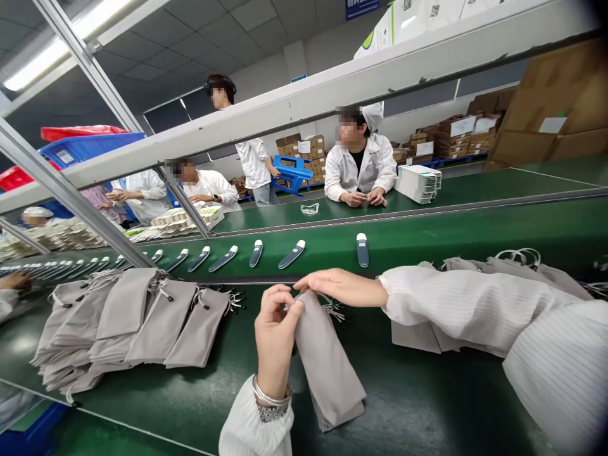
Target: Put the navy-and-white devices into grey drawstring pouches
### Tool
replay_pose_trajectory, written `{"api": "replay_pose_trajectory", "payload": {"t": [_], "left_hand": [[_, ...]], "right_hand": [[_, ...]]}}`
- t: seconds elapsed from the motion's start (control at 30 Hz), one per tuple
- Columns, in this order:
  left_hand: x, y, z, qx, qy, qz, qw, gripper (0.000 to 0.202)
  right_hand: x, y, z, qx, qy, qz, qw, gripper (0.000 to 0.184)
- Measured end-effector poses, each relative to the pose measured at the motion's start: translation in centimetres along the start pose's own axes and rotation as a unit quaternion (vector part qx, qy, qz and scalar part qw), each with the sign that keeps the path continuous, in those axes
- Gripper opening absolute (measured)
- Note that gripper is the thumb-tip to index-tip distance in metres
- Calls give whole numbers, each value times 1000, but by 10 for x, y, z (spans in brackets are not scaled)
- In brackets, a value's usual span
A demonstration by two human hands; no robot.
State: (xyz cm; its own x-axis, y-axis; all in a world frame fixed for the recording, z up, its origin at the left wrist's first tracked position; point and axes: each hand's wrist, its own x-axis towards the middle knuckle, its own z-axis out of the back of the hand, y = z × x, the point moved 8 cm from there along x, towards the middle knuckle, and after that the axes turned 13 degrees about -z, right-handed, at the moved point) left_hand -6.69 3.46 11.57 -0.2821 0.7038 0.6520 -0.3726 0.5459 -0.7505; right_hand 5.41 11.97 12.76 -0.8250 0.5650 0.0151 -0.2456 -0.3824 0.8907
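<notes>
A grey drawstring pouch (330, 373) lies on the dark green work surface in front of me, its top end between my hands. My left hand (277, 329), with metal bangles at the wrist, has curled fingers and a thumb against the pouch's upper left edge. Stretched out over the pouch's top is my right hand (339, 287), fingers straight and pointing left; its thumb is hidden. White cords with dark tips (335, 310) stick out below my right hand. The pouch's opening cannot be made out.
Grey pouches (137, 316) lie piled at left, more (418, 332) under my right sleeve. Blue-grey handheld devices with white tips (362, 250) line the green belt (323, 253). Beyond sit a co-worker (358, 158) and white boxes (418, 182). A metal beam (285, 117) crosses above.
</notes>
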Motion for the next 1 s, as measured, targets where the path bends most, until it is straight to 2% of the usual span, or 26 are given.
{"api": "replay_pose_trajectory", "payload": {"t": [0.1, 0.17, 0.23, 0.3, 0.37, 0.43, 0.47, 0.53, 0.6, 0.67, 0.73, 0.8, 0.87, 0.93, 1.0], "left_hand": [[2, 3, 6, -17, -6, 52, 998, 18], [2, 5, 20, -45, -42, 98, 993, 23], [0, 8, 35, -85, -105, 139, 981, 28], [-1, 10, 36, -121, -119, 151, 974, 30], [1, 11, 23, -92, -55, 127, 986, 30], [0, 17, 5, 23, 50, 73, 996, 33], [-1, 24, -3, 98, 109, 38, 988, 36], [-7, 45, -17, 223, 217, -14, 950, 40], [-15, 72, -22, 290, 287, -22, 913, 39], [-20, 94, -20, 322, 319, -7, 891, 38], [-24, 104, -20, 341, 325, -1, 882, 39], [-27, 104, -23, 351, 326, 2, 878, 38], [-29, 100, -26, 355, 323, 9, 877, 34], [-31, 94, -27, 356, 314, 5, 880, 29], [-32, 86, -27, 354, 302, -18, 885, 27]], "right_hand": [[-18, -11, -2, -137, 49, -49, 988, 33], [-39, -8, 9, -189, 56, -27, 980, 24], [-63, 5, 24, -170, 65, 20, 983, 28], [-88, 22, 43, -101, 55, 70, 991, 32], [-110, 39, 69, -5, 4, 113, 994, 34], [-128, 44, 102, 118, -74, 116, 984, 34], [-137, 41, 121, 178, -122, 99, 971, 32], [-160, 26, 160, 275, -228, 47, 933, 24], [-191, 7, 196, 314, -330, -6, 890, 15], [-221, -17, 225, 317, -412, -67, 852, 13], [-243, -50, 241, 310, -463, -131, 820, 13], [-254, -86, 246, 298, -495, -181, 796, 15], [-253, -116, 244, 246, -502, -230, 797, 19], [-242, -134, 240, 86, -473, -307, 821, 20], [-226, -136, 240, -106, -425, -365, 821, 16]]}}
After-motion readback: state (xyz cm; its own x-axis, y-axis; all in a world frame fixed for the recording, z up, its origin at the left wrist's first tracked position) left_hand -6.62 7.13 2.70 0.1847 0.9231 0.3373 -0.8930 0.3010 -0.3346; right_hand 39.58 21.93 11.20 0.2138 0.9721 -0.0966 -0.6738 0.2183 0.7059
